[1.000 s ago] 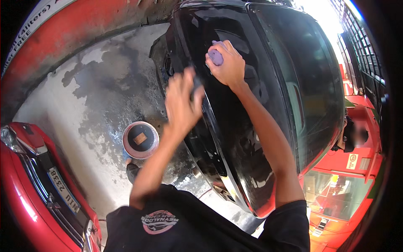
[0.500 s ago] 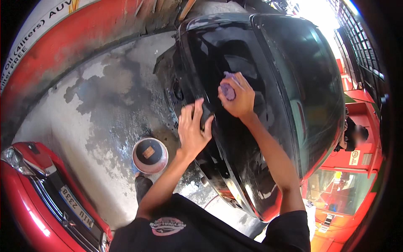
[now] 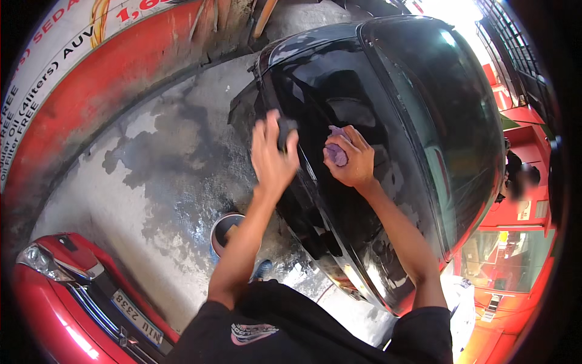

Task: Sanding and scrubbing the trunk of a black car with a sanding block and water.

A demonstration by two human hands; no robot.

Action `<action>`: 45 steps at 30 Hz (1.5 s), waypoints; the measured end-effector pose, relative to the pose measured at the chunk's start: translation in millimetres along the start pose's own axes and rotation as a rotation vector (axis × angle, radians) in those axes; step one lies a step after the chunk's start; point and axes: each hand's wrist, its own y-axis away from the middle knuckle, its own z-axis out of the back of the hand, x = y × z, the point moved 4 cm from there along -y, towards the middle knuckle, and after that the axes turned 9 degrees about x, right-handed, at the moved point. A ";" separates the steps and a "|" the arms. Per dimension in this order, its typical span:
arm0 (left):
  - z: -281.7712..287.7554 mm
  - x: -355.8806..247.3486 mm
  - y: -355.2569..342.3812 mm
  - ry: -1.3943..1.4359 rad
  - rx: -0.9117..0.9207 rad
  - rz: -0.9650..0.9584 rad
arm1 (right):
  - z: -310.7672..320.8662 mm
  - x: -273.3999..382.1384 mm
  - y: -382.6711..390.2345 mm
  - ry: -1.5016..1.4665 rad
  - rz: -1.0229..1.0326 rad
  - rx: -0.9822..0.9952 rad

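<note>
A glossy black car (image 3: 339, 206) fills the middle, its painted panel below my hands and its dark window glass to the right. My right hand (image 3: 357, 164) is closed round a bunched purple cloth (image 3: 337, 153), close over the black panel. Toward the panel's left edge is my left hand (image 3: 273, 158), slightly blurred, its thumb and fingers around a small dark grey pad (image 3: 286, 132). Whether that pad is sandpaper or a sponge I cannot tell.
On the wet, patchy concrete floor (image 3: 182, 176) stands a round bucket (image 3: 216, 233), partly behind my left forearm. A red car (image 3: 66, 303) is at lower left. A red wall (image 3: 121, 67) curves along upper left. A person in dark clothes (image 3: 514, 173) is at far right.
My left hand has moved up and slightly left with the dark pad. My right hand has come down a little with the purple cloth. The view has shifted, and my left forearm now covers part of the bucket.
</note>
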 end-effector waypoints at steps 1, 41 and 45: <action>4.1 13.3 -38.7 -0.043 -0.036 0.014 | 0.2 2.7 -9.0 0.011 0.024 -0.026; -0.9 90.5 -82.3 0.027 -0.094 0.105 | -11.1 5.7 -12.0 0.034 -0.051 -0.002; -27.6 37.5 68.2 0.189 -0.046 0.189 | -2.3 -3.9 7.4 0.073 -0.093 0.047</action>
